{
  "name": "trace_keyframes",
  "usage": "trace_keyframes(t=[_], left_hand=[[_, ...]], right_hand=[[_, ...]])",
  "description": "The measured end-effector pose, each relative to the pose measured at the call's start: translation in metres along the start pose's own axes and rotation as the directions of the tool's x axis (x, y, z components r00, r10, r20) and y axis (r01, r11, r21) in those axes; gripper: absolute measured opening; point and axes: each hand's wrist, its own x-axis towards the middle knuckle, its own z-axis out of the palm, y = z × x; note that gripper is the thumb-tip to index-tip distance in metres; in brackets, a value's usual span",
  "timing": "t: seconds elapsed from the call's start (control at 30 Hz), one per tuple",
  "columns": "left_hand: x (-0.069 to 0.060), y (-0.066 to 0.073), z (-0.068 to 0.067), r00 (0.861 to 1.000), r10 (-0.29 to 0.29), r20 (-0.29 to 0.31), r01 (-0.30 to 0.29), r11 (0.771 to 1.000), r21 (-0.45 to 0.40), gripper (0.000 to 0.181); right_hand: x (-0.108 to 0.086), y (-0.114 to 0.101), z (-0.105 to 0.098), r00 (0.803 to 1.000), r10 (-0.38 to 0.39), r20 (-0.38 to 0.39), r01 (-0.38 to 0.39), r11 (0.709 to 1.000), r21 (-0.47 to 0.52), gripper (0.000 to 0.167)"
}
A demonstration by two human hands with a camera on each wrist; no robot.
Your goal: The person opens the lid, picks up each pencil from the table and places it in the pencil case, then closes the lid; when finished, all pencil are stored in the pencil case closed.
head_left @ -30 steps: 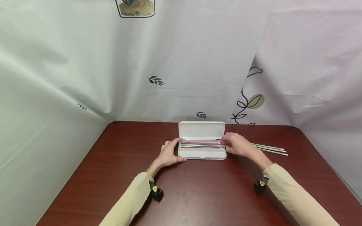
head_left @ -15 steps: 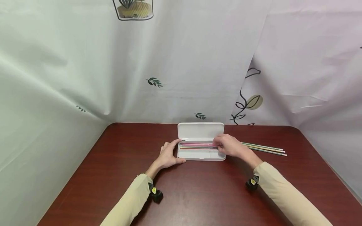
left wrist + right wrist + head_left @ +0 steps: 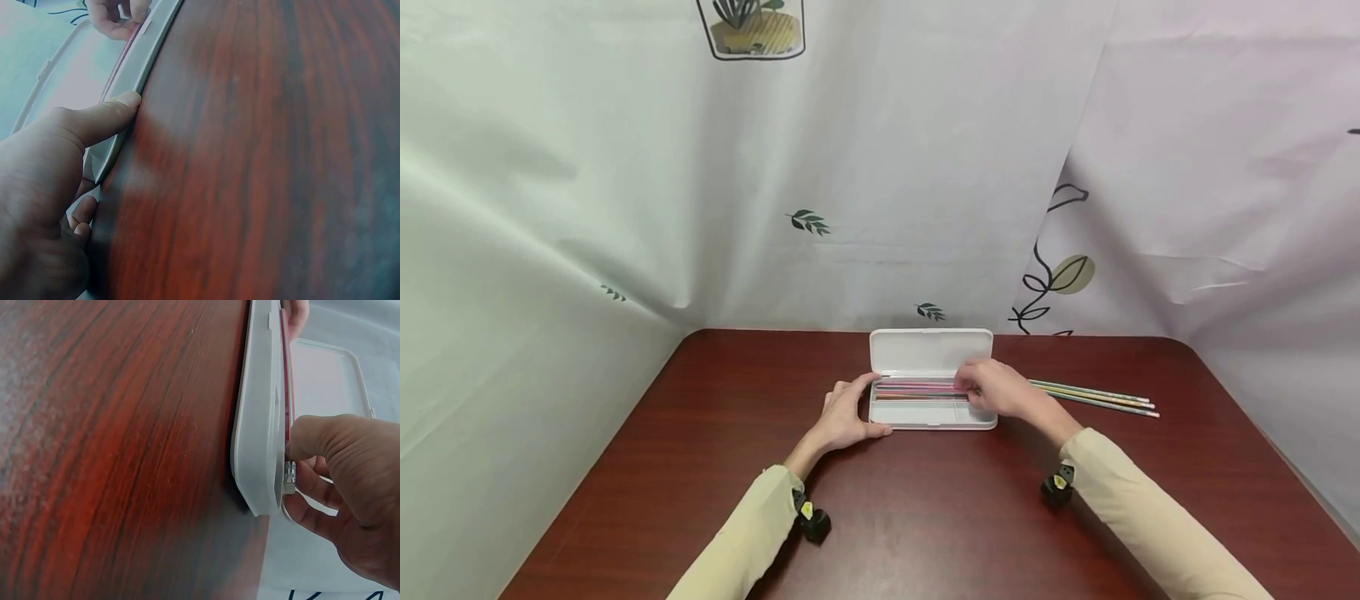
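Note:
A white pencil case [image 3: 917,413] lies with its lid [image 3: 931,350] raised, holding several coloured pencils [image 3: 910,390] in its rear compartment. My left hand [image 3: 841,418] grips the case's left end, its thumb [image 3: 112,115] on the front edge. Over the right part of the compartment is my right hand [image 3: 1000,390], fingers curled downward. In the right wrist view, that hand [image 3: 359,481] pinches a red pencil [image 3: 287,381] near its metal-banded eraser end [image 3: 289,478], along the case wall [image 3: 253,425]. Which other pencils it touches is hidden.
Several green and yellow pencils [image 3: 1097,397] lie on the dark red table [image 3: 925,517], right of the case and behind the right forearm. A pale patterned curtain [image 3: 887,167] stands along the table's back edge and sides.
My right hand has moved left along the case, from its right end to further over the compartment. The left hand keeps its hold on the case. The head view has shifted slightly.

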Motion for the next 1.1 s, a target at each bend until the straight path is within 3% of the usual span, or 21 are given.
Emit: trace_keyframes(t=[0.23, 0.43, 0.8, 1.1], left_hand=[[-0.002, 0.0, 0.002, 1.0, 0.004, 0.001, -0.004, 1.0, 0.002, 0.089], [-0.001, 0.001, -0.001, 1.0, 0.002, 0.007, -0.002, 1.0, -0.003, 0.088], [-0.001, -0.001, 0.0, 1.0, 0.008, 0.006, -0.008, 1.0, 0.001, 0.089], [0.0, 0.001, 0.0, 1.0, 0.003, 0.004, -0.003, 1.0, 0.006, 0.088]], right_hand=[[-0.008, 0.005, -0.002, 1.0, 0.009, -0.018, -0.008, 1.0, 0.023, 0.018], [-0.029, 0.019, -0.016, 0.993, 0.022, -0.112, -0.015, 0.998, 0.065, 0.014], [-0.105, 0.059, -0.036, 0.966, 0.117, -0.229, -0.111, 0.993, 0.04, 0.021], [-0.161, 0.086, -0.056, 0.945, 0.168, -0.28, -0.19, 0.98, -0.052, 0.023]])
